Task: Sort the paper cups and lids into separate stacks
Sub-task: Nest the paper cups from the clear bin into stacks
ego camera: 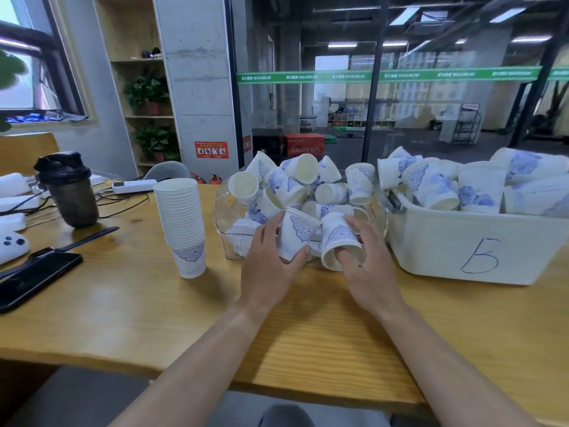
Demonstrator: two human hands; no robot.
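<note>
We hold two paper cups at the clear bin (221, 211): our left hand (271, 266) grips one cup (295, 235), our right hand (366, 260) grips another (337, 241), thumb inside. Probably next we nest them and add them to the cup stack (184, 223) on the table (123, 303).

Two bare forearms are seen, with no sleeve shown up to the frame's lower edge. No watch, ring or band is worn on the left hand (271, 266) or the right hand (369, 269). Fingernails are kept short and unpainted. A grey clothed knee (284, 416) is glimpsed at the bottom edge.
</note>
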